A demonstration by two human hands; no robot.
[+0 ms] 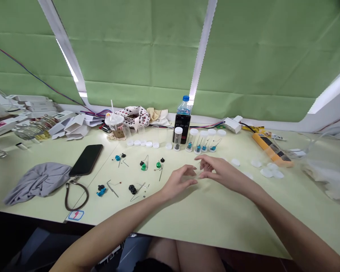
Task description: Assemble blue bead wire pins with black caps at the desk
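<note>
Green curtain (124,49) fills the far side from where I'm watching over the head cam, with a pale yellow table (215,223) below it. Grey cloth (39,180) is bunched up near left, and a water bottle (184,108) stands at the far middle. Both hands are mid-table, just beside each other: I see the left hand (180,181) half curled, thumb well off the fingers, and the right hand (217,170) bent the same way with a gap showing. One phone (86,160) lies flat on the left; a timer phone (182,128) stands in front of the bottle, reading 01:09:35. Clear tubes (178,139) stand just far of the right hand, several with blue bits inside. White caps (143,143) line up left of those. Nearer left, I've got little groups of blue, green and black parts (132,189) with bent wires.
</note>
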